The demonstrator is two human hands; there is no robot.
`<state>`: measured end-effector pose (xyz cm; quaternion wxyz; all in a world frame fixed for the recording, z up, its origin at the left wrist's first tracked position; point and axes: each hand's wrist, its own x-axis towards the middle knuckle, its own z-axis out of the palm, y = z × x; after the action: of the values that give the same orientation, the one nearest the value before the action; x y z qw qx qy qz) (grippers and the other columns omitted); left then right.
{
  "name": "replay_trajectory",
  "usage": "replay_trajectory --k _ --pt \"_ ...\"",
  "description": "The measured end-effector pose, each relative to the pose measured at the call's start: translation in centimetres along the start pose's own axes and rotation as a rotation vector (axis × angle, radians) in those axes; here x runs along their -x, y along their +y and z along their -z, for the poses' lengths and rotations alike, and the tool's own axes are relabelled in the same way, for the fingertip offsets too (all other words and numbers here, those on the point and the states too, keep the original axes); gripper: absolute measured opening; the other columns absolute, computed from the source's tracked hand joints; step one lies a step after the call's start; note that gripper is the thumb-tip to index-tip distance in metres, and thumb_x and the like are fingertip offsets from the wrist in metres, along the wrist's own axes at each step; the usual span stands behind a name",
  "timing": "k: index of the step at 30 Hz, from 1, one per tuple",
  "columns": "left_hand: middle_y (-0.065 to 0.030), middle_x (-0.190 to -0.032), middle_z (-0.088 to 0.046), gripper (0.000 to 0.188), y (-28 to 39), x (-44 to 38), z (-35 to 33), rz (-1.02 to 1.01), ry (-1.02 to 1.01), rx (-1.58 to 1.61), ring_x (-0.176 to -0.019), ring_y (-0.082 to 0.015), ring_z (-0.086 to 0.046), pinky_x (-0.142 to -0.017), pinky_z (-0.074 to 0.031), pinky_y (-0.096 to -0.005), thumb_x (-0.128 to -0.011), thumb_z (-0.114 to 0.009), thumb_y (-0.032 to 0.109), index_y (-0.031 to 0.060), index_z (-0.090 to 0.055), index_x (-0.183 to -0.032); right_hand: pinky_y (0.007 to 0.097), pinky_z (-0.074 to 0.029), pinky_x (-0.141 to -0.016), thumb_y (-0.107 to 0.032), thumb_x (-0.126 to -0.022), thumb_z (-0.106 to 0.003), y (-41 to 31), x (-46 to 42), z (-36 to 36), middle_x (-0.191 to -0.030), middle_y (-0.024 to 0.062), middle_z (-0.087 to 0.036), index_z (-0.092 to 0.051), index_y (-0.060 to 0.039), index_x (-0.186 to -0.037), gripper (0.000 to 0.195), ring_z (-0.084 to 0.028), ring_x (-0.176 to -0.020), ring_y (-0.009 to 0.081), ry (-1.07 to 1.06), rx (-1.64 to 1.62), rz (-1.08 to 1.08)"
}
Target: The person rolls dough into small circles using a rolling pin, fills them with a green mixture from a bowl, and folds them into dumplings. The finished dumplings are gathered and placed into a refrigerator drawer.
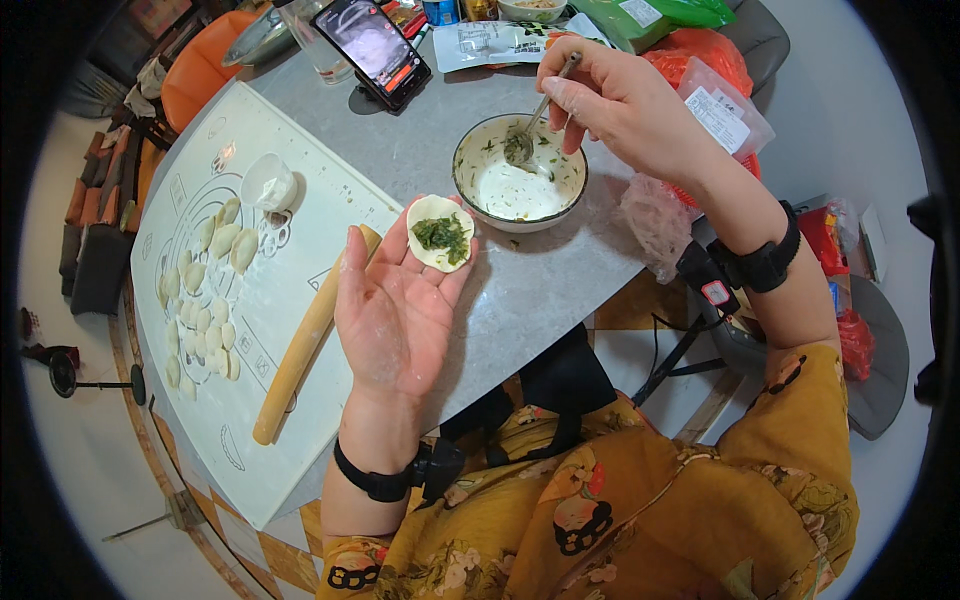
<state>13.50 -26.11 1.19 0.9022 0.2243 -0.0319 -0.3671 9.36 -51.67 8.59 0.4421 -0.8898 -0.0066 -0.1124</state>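
Palm up, my left hand [401, 315] supports a round dumpling wrapper [424, 262] on its fingers. A mound of chopped green filling [441, 240] lies on the wrapper. My right hand [600, 101] grips the handle of a metal spoon [541, 112], whose bowl is tipped down inside a white bowl with a dark rim [517, 196]. Bits of green filling cling to the spoon and the bowl's inner wall. Beside my left hand, a wooden rolling pin [304, 360] rests across the edge of a white pastry mat [225, 442].
Several folded dumplings [223, 240] and small dough pieces [206, 330] sit on the mat near a small white cup [268, 184]. A smartphone [375, 56] stands at the table's back. Food packages [487, 45] and a plastic container [724, 112] line the far and right edges.
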Motion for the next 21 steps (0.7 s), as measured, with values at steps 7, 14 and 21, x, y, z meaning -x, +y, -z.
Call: replay_trajectory --k 7,14,21 --pt "-0.0318 -0.145 -0.042 0.068 0.0 0.0 0.1 0.002 -0.004 -0.006 -0.136 -0.0385 -0.044 -0.115 -0.035 -0.0496 -0.104 -0.039 0.045 -0.0121 -0.037 -0.141 0.0235 -0.048 -0.066 -0.018 -0.103 -0.048 -0.1 -0.9 -0.8 -0.081 0.0016 -0.06 -0.052 -0.0045 -0.102 0.014 -0.062 -0.073 0.0087 0.012 -0.067 0.032" --pt "-0.0323 -0.145 -0.042 0.068 -0.1 0.0 -0.2 -0.004 0.008 0.001 -0.137 -0.0408 -0.042 -0.115 -0.034 -0.0496 -0.104 -0.039 0.045 -0.0135 -0.037 -0.14 0.0343 -0.048 -0.066 -0.017 -0.098 -0.051 -1.4 -0.1 -1.1 -0.079 0.0114 -0.06 -0.053 -0.0011 -0.101 0.017 -0.062 -0.072 0.023 -0.231 0.082 0.365" --pt "-0.0328 -0.144 -0.042 0.067 0.0 0.0 0.0 -0.009 0.023 0.001 -0.136 -0.0421 -0.042 -0.115 -0.035 -0.05 -0.104 -0.039 0.044 -0.013 -0.038 -0.139 0.0363 -0.046 -0.069 -0.014 -0.097 -0.05 -2.2 1.4 2.3 -0.085 0.0123 -0.058 -0.051 -0.0021 -0.103 0.013 -0.058 -0.074 0.027 -0.483 0.205 0.445"
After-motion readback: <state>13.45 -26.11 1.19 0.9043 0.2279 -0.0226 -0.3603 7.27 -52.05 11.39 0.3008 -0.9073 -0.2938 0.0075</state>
